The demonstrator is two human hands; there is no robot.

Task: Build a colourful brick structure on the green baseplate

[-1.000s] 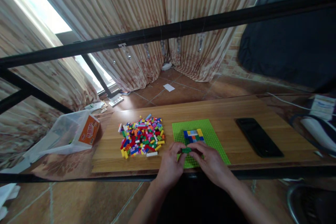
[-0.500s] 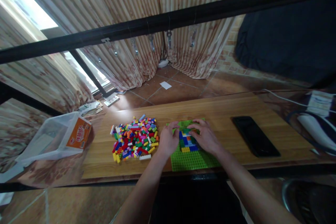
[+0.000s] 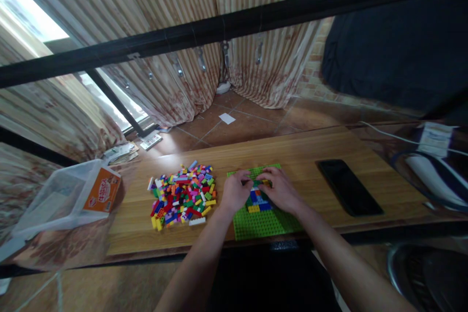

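A green studded baseplate (image 3: 263, 226) lies on the wooden board, bearing a patch of joined toy building bricks (image 3: 258, 201) in blue, yellow, orange and light blue. My left hand (image 3: 236, 191) is at the patch's upper left, its fingers bent together with the thumb. From the right, my right hand (image 3: 280, 189) reaches over the patch's upper edge with curled fingers. Both sets of fingertips are close to each other at the top row of bricks. Whatever is pinched between them is too small and too covered to make out.
Left of the baseplate is a spread pile of loose bricks (image 3: 185, 195) in many colours. A clear plastic box (image 3: 54, 204) with an orange label stands further left. On the right lies a black phone (image 3: 349, 187). A dark metal bar (image 3: 204, 31) crosses beyond the wooden board (image 3: 292, 148).
The whole view has shifted slightly, so things sit a little further left. My right fingers have moved a little over the top bricks; my left hand remains beside them.
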